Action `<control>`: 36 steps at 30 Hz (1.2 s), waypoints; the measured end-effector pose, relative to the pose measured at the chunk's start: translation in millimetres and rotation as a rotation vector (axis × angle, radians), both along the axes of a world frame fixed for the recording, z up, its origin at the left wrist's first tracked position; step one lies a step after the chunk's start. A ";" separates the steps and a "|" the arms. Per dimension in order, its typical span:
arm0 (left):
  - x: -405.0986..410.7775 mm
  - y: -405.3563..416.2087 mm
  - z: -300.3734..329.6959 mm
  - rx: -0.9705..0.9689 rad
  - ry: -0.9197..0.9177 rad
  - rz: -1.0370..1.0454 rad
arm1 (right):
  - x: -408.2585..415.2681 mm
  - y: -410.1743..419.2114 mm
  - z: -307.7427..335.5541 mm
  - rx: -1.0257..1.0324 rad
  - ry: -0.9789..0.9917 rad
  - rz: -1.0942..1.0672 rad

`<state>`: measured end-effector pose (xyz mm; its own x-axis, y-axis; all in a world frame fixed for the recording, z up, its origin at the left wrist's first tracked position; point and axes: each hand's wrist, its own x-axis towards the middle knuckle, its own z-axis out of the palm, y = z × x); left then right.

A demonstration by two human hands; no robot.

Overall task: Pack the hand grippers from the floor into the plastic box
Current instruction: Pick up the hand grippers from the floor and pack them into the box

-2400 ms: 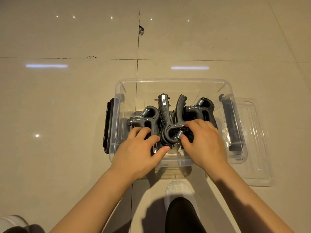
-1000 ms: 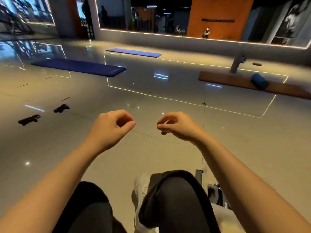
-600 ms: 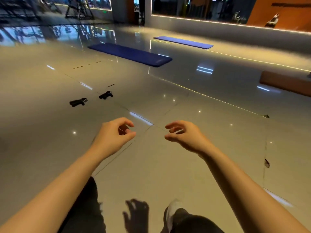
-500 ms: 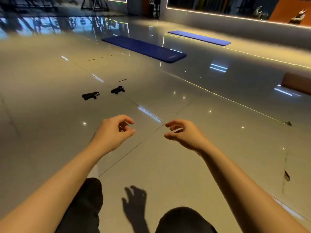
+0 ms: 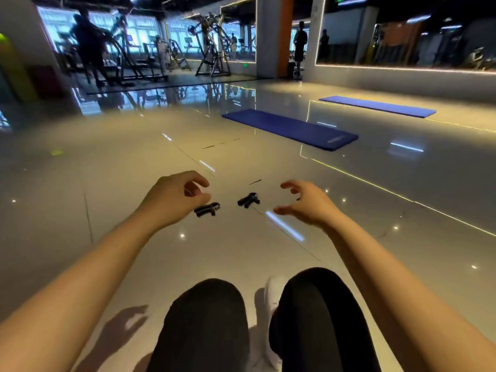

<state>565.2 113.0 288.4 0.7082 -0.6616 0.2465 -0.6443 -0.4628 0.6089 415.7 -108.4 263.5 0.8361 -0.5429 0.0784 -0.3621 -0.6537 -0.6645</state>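
Two black hand grippers lie on the glossy tiled floor ahead of me, one to the left and one to the right. My left hand hangs in the air in front of me with loosely curled fingers, holding nothing; in the picture it sits just left of the left gripper, which lies farther off on the floor. My right hand hangs to the right of the right gripper, fingers spread and bent, empty. The plastic box is out of view.
A blue exercise mat lies beyond the grippers, and a second blue mat farther right. Gym machines and standing people are at the back. My knees in black trousers fill the bottom of the view.
My view has swung left from the box to the open floor. The two grippers now sit between my raised hands. Both hands stay empty, and the right hand's fingers have spread wider.
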 end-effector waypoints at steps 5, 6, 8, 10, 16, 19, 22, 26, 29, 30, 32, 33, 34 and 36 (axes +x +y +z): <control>102.3 -54.6 -25.2 0.038 0.047 0.041 | 96.8 -53.8 -14.0 0.015 0.022 0.025; 122.8 -63.5 -31.6 0.046 0.054 0.049 | 116.7 -64.5 -16.0 0.007 0.026 0.031; 162.0 -77.7 -42.0 0.064 0.069 0.060 | 154.4 -84.9 -20.6 -0.023 0.048 0.027; 201.6 -88.9 -49.6 0.093 0.075 0.062 | 191.0 -104.3 -28.0 -0.048 0.093 0.019; 337.0 -135.6 -88.8 0.188 0.126 0.092 | 309.0 -160.2 -66.7 -0.066 0.230 0.010; 398.2 -172.5 -129.9 0.243 0.170 0.087 | 366.0 -195.2 -105.9 -0.093 0.321 0.002; 455.2 -209.6 -179.2 0.278 0.205 0.098 | 419.8 -236.2 -151.9 -0.154 0.467 0.019; 517.2 -251.8 -252.4 0.384 0.266 0.125 | 484.7 -283.0 -214.0 -0.302 0.649 0.107; 550.3 -271.0 -303.0 0.487 0.292 0.124 | 519.5 -306.3 -267.6 -0.429 0.751 0.224; 559.1 -274.3 -318.7 0.512 0.304 0.123 | 528.4 -312.7 -286.1 -0.467 0.774 0.267; 574.2 -278.5 -350.0 0.562 0.317 0.126 | 544.9 -323.2 -319.8 -0.522 0.817 0.355; 579.7 -279.6 -365.0 0.587 0.318 0.129 | 552.8 -327.7 -334.9 -0.553 0.837 0.402; 584.5 -280.4 -379.1 0.612 0.316 0.132 | 561.2 -332.6 -349.8 -0.589 0.850 0.447; 592.7 -282.3 -406.3 0.667 0.297 0.126 | 579.7 -342.5 -377.7 -0.651 0.860 0.520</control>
